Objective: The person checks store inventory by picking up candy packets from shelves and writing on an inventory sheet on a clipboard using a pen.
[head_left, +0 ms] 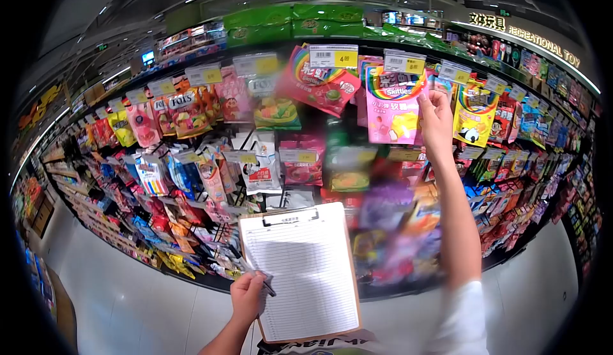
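Observation:
My right hand [437, 124] grips the right edge of a pink Skittles candy bag [394, 109], which hangs at the upper rack under a price tag [405, 62]. A tilted pink-red Skittles bag [322, 85] is just to its left, and a yellow Skittles bag [476, 112] hangs to its right. Lower down, my left hand [248, 294] is closed at the left edge of a clipboard [357, 291] with a pen [269, 287] in its fingers. The clipboard's metal clip [290, 217] holds a white printed sheet [303, 272] with ruled rows; its text is too small to read.
A long curved-looking candy rack spans the view, with Fox's bags [190, 111] on the left and several rows below. Green boxes [258, 25] stand on top. A lit sign [533, 32] is at upper right. Pale floor [140, 317] lies below the rack.

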### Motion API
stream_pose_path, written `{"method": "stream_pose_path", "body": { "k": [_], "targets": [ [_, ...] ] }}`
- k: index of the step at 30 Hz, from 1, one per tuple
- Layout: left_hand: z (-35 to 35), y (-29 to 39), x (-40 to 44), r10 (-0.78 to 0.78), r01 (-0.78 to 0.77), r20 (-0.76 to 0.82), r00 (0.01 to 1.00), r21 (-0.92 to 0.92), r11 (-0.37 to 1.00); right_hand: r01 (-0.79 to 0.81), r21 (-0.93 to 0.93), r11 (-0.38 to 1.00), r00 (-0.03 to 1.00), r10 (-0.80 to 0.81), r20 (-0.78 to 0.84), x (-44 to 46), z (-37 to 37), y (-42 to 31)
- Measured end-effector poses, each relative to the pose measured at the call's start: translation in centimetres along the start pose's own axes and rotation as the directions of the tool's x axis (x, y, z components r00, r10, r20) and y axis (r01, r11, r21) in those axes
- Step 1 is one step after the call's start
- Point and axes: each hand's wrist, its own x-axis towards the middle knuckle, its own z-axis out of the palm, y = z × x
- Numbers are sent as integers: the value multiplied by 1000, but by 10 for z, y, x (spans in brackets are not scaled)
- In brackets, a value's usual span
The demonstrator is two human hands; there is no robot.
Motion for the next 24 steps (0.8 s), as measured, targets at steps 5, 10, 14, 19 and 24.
{"method": "stream_pose_path", "body": {
  "k": [5,10,14,19,24],
  "targets": [
    [16,-6,29,7,23,197,980,-146,989,-237,198,951,971,227,71,-10,-6,-47],
    [13,-6,40,-24,41,228,973,-72,997,-497,291,818,864,433,258,-41,-26,-62],
    [-1,-19,42,-25,51,209,978,-120,992,-669,631,393,740,437,512,-112,-50,-32],
    [-14,-20,52,-40,63,162,986,-138,988,-562,613,-556,688,98,719,-208,-35,-54],
    [-29,-28,66,23,-23,175,984,-2,1000,-546,482,-685,740,-125,661,-267,-11,-53]
  ]
}}
